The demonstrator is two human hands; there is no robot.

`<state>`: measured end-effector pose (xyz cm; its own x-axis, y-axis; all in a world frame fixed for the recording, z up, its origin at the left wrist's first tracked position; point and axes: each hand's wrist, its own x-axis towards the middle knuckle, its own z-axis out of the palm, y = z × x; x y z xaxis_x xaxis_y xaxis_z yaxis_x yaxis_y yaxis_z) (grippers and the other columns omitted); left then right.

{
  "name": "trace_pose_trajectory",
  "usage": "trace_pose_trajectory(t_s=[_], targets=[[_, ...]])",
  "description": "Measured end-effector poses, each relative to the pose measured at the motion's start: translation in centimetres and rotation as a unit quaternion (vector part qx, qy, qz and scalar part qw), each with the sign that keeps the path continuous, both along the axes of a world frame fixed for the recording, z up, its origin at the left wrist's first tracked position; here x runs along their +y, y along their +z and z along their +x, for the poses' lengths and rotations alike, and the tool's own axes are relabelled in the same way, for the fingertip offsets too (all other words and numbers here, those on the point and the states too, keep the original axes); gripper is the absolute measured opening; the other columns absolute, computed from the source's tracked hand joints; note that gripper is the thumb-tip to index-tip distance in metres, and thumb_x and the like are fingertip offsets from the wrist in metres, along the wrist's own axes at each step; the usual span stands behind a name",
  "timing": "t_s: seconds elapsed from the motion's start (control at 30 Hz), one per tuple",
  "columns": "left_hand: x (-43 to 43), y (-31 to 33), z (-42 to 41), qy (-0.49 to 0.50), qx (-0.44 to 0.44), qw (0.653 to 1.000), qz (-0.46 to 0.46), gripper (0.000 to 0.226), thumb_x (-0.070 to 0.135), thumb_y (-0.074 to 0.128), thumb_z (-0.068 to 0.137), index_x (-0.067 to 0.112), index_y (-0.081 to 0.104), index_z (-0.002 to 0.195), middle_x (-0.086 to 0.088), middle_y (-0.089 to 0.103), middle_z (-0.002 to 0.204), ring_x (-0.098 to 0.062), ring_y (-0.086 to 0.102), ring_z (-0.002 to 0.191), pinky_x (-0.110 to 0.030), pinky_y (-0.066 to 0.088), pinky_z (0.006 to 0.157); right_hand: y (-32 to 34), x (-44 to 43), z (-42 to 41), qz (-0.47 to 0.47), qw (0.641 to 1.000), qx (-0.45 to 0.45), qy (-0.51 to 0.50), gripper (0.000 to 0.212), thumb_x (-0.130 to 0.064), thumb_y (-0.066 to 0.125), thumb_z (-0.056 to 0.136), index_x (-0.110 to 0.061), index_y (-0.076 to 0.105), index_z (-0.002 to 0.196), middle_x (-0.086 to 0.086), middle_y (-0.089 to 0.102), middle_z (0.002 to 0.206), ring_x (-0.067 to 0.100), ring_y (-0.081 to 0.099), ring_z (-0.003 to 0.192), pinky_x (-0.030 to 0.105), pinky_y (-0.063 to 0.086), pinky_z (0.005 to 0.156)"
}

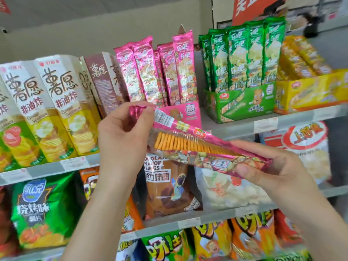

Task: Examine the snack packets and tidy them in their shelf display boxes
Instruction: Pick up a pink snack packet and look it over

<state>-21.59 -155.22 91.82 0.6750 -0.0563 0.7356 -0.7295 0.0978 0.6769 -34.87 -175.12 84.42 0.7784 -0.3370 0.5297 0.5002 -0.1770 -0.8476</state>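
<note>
Holding a long pink cracker packet crosswise in front of the shelves, both hands clamped on it: left hand pinching the crimped pink end near the barcode between thumb and fingertips, right hand cupping the opposite end from below with the thumb pressing on the near face. Tilting down from left to right, showing a row of orange crackers through the clear window. Hanging just in front of the pink display box, without touching it as far as can be told. Standing upright in that box, more pink packets, leaning slightly and unevenly spaced. Sitting beside it to the right on the same grey shelf, a green display box packed with upright green packets, then a yellow display box with yellow packets lying back in it. Lining the shelf to the left, tall chip cartons. Filling the lower shelves behind the forearms, bagged snacks, among them a brown chocolate rings bag.
</note>
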Motion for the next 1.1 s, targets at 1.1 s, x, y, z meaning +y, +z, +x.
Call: trace_pose_trajectory(t_s=[1.1], targets=[[-13.7, -29.6, -20.6, -0.311, 0.272, 0.814, 0.407, 0.035, 0.011, 0.086, 0.068, 0.03, 0.058, 0.076, 0.014, 0.059, 0.067, -0.003, 0.054, 0.059, -0.019, 0.046, 0.057, -23.2, -15.7, -28.3, 0.164, 0.943, 0.273, -0.101, 0.022, -0.023, 0.076, 0.066, -0.028, 0.077, 0.087, -0.004, 0.074, 0.083, 0.005, 0.068, 0.075, 0.017, 0.054, 0.069]])
